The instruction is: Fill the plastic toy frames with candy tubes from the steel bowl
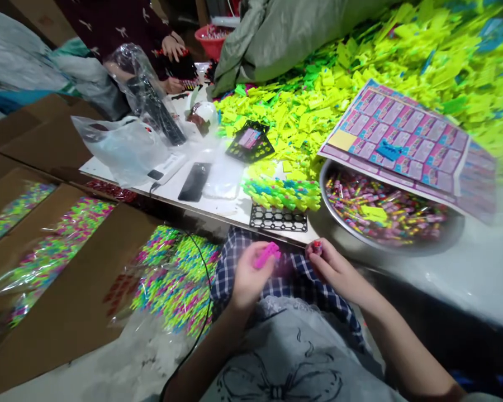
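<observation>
Above my lap, my left hand [251,273] is closed around a bright pink plastic piece [267,255]. My right hand [333,268] pinches a small red-topped wrapped piece [317,247] between thumb and fingers; its exact kind is too small to make out. At the table edge just beyond lies a black grid rack [279,219]. Rows of yellow, green and blue plastic pieces [280,194] stand on and behind it. To the right, a metal bowl [352,237] holds many small wrapped pieces [360,201] with a yellow piece on top.
Printed sticker sheets [396,139] overhang the bowl. Behind spreads a heap of yellow-green pieces [302,106]. A phone [194,182] and plastic bag [121,148] lie on the left. Cardboard boxes [67,290] with bagged pieces stand at left. Across the table another person's hand [173,47] works.
</observation>
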Demonstrator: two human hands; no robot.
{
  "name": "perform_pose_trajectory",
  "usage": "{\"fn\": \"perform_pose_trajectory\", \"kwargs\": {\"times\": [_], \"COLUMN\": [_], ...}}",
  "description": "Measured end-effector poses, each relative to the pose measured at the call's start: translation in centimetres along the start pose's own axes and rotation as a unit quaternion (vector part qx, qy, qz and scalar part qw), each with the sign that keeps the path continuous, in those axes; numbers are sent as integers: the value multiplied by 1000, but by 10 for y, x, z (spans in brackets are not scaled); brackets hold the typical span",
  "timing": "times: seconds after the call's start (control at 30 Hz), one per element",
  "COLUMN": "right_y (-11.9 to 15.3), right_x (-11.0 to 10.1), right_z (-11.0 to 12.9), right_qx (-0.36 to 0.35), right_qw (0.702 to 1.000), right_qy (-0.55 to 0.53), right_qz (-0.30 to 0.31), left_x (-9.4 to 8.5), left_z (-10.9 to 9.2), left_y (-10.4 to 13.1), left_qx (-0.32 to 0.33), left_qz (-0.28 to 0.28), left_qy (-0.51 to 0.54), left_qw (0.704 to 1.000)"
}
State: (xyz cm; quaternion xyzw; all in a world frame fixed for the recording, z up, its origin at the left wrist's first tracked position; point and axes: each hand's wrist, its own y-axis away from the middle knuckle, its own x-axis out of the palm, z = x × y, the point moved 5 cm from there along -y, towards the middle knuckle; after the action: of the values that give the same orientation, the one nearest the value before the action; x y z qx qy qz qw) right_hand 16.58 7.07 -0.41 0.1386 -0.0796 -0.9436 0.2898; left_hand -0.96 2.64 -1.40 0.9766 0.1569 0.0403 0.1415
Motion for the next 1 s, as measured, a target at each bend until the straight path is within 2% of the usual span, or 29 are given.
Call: {"fn": "perform_pose_trajectory", "kwargs": {"times": [0.1,0.23,0.37,0.53,0.63,0.77,1.0], "right_y": [4,8,9,6,3,2,3], "right_x": [-1,-3,-3,-3,1,5,14], "right_z": [-6,-6,0,13,15,9,-4], "right_qx": [16,32,55,23,35,57,99], "right_qw": [996,977,981,982,981,971,954], "right_qy": [-85,-208,-179,-157,-159,-207,-275], "right_qz": [0,-30,-45,-102,-109,-101,-63], "left_x": [5,10,8,6,5,7,11], "left_z": [1,5,7,8,9,11,4], "left_y": [0,1,1,3,5,9,12], "left_qx": [-9,-25,-41,-75,-87,-115,-119], "left_qz": [22,27,26,65,64,60,79], "left_qy": [-3,54,74,16,35,84,89], "left_qw": [1000,998,996,995,994,988,986]}}
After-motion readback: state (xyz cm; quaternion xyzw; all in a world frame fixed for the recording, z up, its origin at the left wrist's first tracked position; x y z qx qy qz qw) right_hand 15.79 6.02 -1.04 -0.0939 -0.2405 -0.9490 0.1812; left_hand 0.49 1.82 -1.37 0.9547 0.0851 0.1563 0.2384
